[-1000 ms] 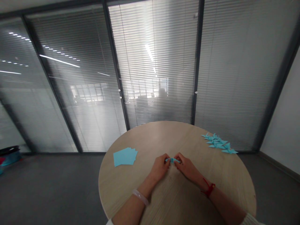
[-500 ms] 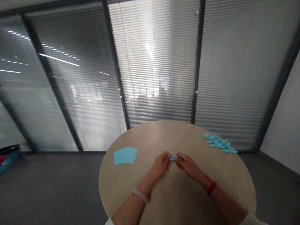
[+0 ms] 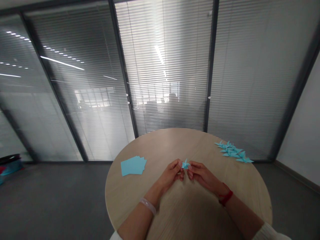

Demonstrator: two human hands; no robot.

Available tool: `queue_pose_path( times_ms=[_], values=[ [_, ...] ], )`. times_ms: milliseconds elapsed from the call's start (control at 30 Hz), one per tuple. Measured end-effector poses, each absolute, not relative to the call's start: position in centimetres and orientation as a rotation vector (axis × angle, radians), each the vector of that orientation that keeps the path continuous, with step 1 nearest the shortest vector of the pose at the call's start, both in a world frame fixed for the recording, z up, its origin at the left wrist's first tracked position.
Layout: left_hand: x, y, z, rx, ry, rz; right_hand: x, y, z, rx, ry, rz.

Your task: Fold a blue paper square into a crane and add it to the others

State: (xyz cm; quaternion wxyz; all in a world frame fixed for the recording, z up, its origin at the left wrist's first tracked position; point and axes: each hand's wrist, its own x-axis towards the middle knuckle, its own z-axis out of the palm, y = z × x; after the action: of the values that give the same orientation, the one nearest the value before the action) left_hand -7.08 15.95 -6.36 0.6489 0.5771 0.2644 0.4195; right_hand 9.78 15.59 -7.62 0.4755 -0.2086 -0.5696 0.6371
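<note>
A small light-blue folded paper crane is pinched between my two hands, just above the middle of the table. My left hand grips its left side with thumb and fingers, a pale bangle on that wrist. On the other side, my right hand is closed on the crane's right part, with a red band at the wrist. A pointed tip of the paper stands up between the hands. Fingertips hide both outer ends of the crane.
The round wooden table carries a fanned stack of blue paper sheets at the left. Several blue paper cranes lie in a cluster near its right edge. Behind stands a glass partition with blinds.
The crane has turned in my hands, and an upright point now shows above it. Both hands have shifted only slightly, and the view has moved a little.
</note>
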Motion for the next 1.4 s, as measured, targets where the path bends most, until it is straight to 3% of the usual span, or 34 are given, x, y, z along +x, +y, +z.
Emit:
queue_pose_path(
  times_ms=[1400],
  values=[
    [-7.0, 15.8, -6.5, 1.148, 0.368, 0.889, 9.6, 15.9, -8.5, -0.370, -1.347, 1.548]
  ],
)
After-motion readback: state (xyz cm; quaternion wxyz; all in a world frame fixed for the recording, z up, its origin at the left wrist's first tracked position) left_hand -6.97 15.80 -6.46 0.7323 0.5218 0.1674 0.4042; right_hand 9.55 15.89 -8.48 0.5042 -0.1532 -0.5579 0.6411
